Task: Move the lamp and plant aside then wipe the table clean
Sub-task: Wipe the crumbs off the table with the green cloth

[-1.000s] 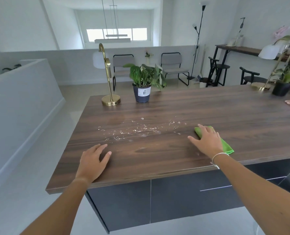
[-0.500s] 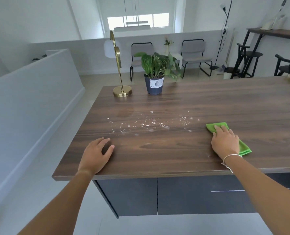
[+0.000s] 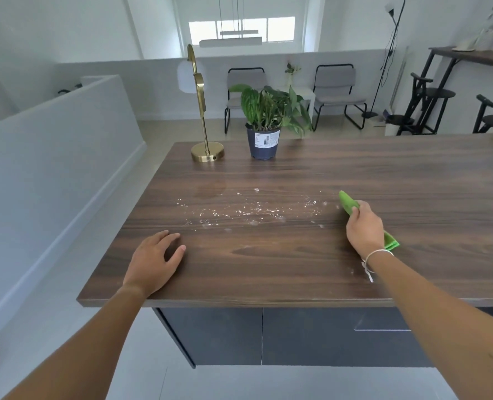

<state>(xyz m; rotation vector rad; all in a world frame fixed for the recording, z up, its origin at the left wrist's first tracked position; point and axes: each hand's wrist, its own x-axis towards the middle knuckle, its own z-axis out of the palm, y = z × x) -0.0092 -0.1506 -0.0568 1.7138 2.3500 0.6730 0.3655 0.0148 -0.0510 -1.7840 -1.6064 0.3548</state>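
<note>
Green cloth [image 3: 347, 204] bunched in right hand [image 3: 365, 226] fingers; left hand [image 3: 153, 262] flat, open.

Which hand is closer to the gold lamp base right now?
Left. The left hand lies flat at the near edge, below the lamp base; the right hand, gripping the green cloth, is far right.

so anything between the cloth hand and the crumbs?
Nothing visible. The right hand holds the green cloth just right of the crumbs, with bare table between; lamp and plant stand behind.
</note>
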